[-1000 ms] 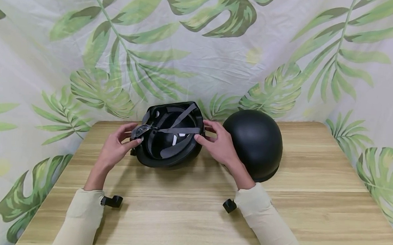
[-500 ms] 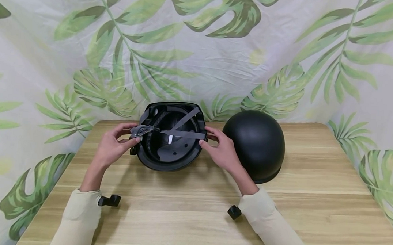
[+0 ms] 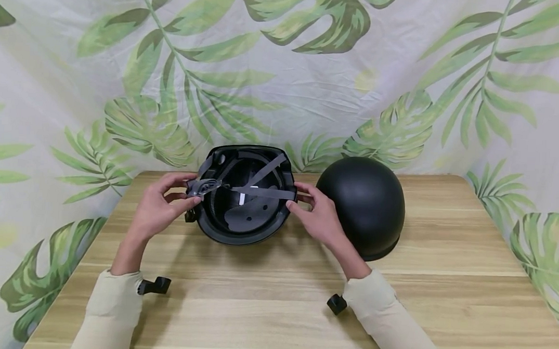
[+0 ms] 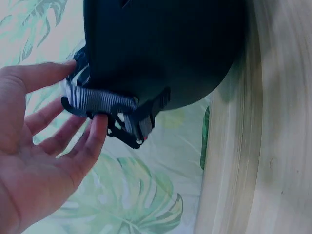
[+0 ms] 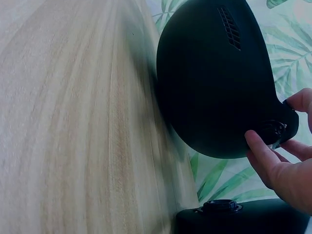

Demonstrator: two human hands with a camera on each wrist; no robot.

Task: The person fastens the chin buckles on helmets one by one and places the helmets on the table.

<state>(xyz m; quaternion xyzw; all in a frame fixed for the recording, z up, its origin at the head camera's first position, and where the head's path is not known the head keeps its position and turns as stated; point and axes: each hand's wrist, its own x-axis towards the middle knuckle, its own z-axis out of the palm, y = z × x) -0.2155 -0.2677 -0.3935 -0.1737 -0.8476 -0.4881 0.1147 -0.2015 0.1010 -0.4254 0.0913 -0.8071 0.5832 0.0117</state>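
A black helmet [image 3: 253,233] rests on its crown with its hollow side up, showing a padded lining and grey straps [image 3: 264,193]. My left hand [image 3: 158,205] pinches its left edge, where a grey strap and clear plastic piece [image 3: 206,186] bunch up. In the left wrist view, the thumb lies at the rim and the fingers curl under a ribbed grey band [image 4: 100,100] beside a black buckle [image 4: 141,124]. My right hand [image 3: 317,213] grips the opposite edge, thumb on the rim. There, the right wrist view shows a round black fitting [image 5: 270,131] under the fingers.
A second black helmet [image 3: 360,204] sits dome up just right of my right hand, close to the forearm. The wooden table [image 3: 255,309] ends at a leaf-printed cloth [image 3: 301,108] behind both helmets.
The held helmet has turned from a tilted angle to nearly level, facing the camera more squarely. My right hand has shifted slightly right and down with it. The dome-up helmet stays put.
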